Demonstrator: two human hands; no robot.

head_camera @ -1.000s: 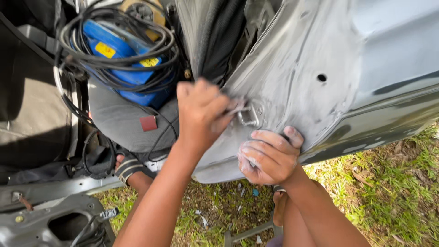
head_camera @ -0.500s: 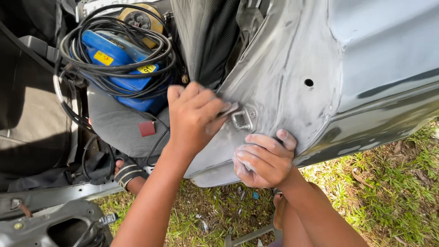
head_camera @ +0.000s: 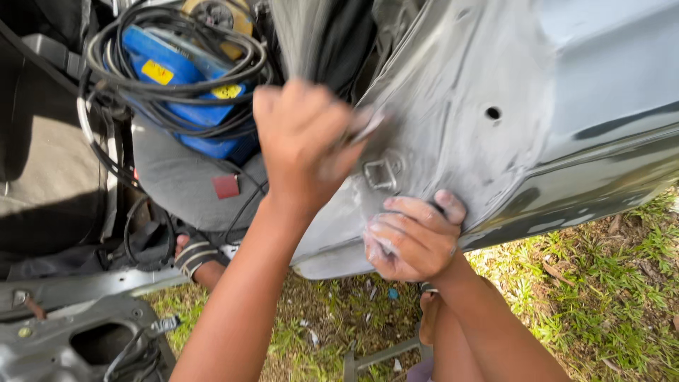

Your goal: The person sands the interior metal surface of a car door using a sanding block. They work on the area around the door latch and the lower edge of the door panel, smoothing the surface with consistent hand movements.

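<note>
**Grey car body panel, hand work at striker loop**

Item: grey car body panel (head_camera: 537, 106), dusty, filling the frame from 12 to 3 o'clock. Metal striker loop (head_camera: 382, 173) on the panel at centre. Left hand (head_camera: 304, 141): clenched on a thin tool, blurred and not identifiable, at 11 o'clock of the loop. Right hand (head_camera: 414, 237): fingers curled, gripping the panel's lower edge at 5 o'clock of the loop. Blue machine (head_camera: 180, 78) under coiled black cable (head_camera: 120, 67), 10 o'clock. Grass (head_camera: 601, 297), 4 o'clock.

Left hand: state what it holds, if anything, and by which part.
The left hand pinches a small pale flat piece, blurred and not identifiable, by its near end against the grey car body panel. The right hand grips the panel's lower edge.
</note>
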